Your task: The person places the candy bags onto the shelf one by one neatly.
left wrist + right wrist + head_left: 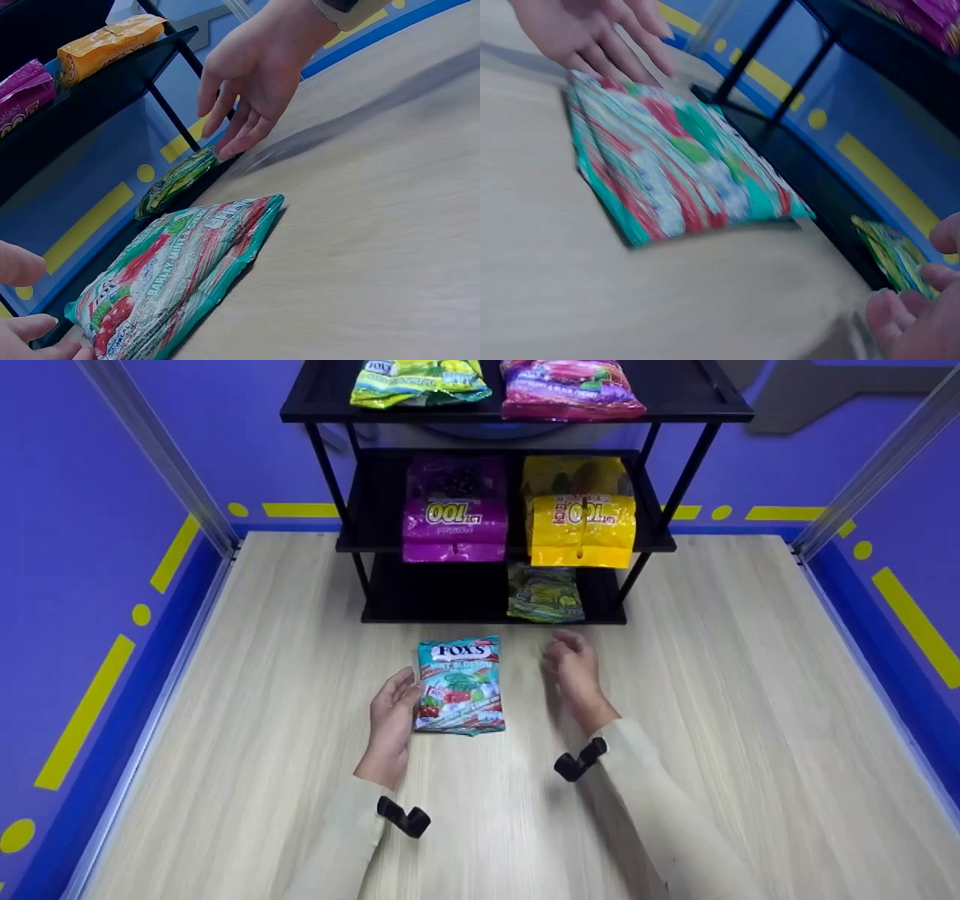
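A teal bag of Fox's candy (pixel 460 686) lies face up on the table in front of the rack, its top toward the shelves. My left hand (pixel 391 718) is at the bag's left edge, fingers extended and thumb close to the wrapper; the left wrist view has its fingertips (pixel 30 326) right by the bag's end. Off to the bag's right, my right hand (pixel 576 675) hovers apart from it with fingers loosely bent, holding nothing. Beyond that hand, a green candy bag (pixel 545 592) lies on the rack's bottom shelf.
A black three-tier rack (pixel 442 600) stands at the back. Its middle shelf carries a purple bag (pixel 455 521) and a yellow bag (pixel 581 529); its top shelf a lime-green bag (pixel 420 382) and a pink bag (pixel 574 390). Blue walls (pixel 90 547) enclose the table.
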`<state>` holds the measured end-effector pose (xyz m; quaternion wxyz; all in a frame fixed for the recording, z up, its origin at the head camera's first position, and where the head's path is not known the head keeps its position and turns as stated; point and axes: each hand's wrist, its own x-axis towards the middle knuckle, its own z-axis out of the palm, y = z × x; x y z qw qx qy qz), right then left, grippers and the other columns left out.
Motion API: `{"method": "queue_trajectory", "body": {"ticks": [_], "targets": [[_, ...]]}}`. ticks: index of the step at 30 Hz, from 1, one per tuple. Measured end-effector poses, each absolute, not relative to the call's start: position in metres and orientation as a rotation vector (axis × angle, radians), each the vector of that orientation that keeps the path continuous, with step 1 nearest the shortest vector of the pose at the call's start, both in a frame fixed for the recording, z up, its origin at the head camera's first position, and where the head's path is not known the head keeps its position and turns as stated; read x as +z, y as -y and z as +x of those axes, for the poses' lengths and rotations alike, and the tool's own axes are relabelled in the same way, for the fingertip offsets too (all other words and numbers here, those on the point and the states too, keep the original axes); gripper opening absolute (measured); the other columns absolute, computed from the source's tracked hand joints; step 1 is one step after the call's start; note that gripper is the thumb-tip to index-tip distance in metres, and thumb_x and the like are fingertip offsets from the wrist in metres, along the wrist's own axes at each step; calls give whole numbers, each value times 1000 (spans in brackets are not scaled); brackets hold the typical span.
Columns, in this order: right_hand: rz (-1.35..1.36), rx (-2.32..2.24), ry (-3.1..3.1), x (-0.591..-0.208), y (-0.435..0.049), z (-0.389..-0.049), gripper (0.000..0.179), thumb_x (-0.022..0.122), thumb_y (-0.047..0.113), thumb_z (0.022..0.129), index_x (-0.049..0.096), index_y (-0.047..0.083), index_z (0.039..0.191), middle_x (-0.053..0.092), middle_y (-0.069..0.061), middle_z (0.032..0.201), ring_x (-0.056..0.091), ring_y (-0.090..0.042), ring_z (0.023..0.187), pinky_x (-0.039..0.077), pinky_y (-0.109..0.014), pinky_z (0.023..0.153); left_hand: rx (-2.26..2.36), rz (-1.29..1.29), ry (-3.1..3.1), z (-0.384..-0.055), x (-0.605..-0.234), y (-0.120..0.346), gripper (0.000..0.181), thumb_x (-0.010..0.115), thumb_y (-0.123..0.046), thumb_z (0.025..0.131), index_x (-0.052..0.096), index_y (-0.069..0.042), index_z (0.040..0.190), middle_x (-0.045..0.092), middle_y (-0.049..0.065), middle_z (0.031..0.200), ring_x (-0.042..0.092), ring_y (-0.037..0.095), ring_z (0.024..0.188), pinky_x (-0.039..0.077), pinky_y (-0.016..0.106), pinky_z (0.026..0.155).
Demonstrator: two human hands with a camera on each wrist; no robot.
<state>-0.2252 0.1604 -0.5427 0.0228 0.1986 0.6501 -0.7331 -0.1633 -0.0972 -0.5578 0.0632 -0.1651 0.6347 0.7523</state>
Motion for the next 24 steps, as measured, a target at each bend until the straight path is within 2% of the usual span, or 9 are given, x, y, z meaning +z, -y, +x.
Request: {"method": "queue_trajectory", "body": {"ticks": [5, 10, 17, 24], "targets": [[560, -2235, -1981, -542, -144, -215, 41, 48, 4, 93, 47, -2, 134, 53, -20, 128, 58, -30, 107, 47, -44, 101, 2260, -498, -1912, -164, -559, 98, 52, 50, -17, 100, 34, -7, 148, 33, 11, 155, 27, 25, 146, 25, 38, 121], [464, -2223, -2009, -544, -132, -207, 34, 52, 3, 94, 51, -9, 126, 57, -23, 120, 63, -28, 102, 50, -45, 101, 2268, -494, -1893, -164, -559, 98, 51, 49, -17, 101, 34, -7, 149, 33, 10, 156, 28, 24, 146, 25, 37, 121], [411, -2152, -1957, -547, -123, -200, 35, 50, 10, 99, 48, -7, 129, 55, -26, 130, 58, -38, 119, 50, -44, 103, 2286, -485, -1880, -164, -557, 97, 51, 50, -16, 101, 34, -6, 148, 34, 10, 155, 29, 23, 146, 26, 37, 121], [427, -2097, -1907, -551, -117, -196, 34, 50, 15, 99, 50, -3, 129, 59, -22, 127, 64, -27, 111, 54, -40, 96, 2276, -476, -1874, -163, -558, 96, 52, 50, -17, 101, 33, -7, 149, 34, 10, 155, 28, 24, 146, 25, 37, 122]]}}
